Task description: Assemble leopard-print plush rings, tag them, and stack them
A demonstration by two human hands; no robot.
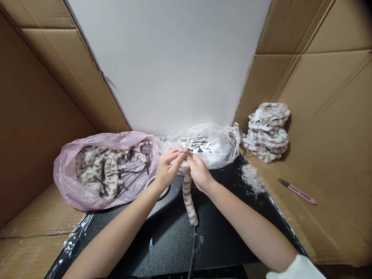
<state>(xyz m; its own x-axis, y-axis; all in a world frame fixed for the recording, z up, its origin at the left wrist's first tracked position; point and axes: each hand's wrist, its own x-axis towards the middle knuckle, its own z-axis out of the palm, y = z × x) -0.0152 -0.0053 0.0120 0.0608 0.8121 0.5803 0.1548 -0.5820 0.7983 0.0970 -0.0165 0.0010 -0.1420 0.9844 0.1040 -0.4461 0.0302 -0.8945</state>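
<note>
Both hands meet over the dark table, pinching the upper end of a fluffy white-and-brown striped plush strip (188,199). My left hand (169,166) grips it from the left with thumb and fingers together. From the other side my right hand (199,170) closes on the same end. The strip hangs down between the wrists towards the table, and a black cord (193,248) runs out below its lower tip. Just behind the fingers lies a clear plastic bag (223,153) with small dark-and-white pieces inside. What the fingertips cover is hidden.
A pink plastic bag (66,186) of striped plush pieces and black cords stands left, beside a partly hidden round rim (163,193). To the right are stacked plush rings (269,131), a fluff pile (252,179) and pink-handled thread snips (299,192). Cardboard walls (334,116) flank the table.
</note>
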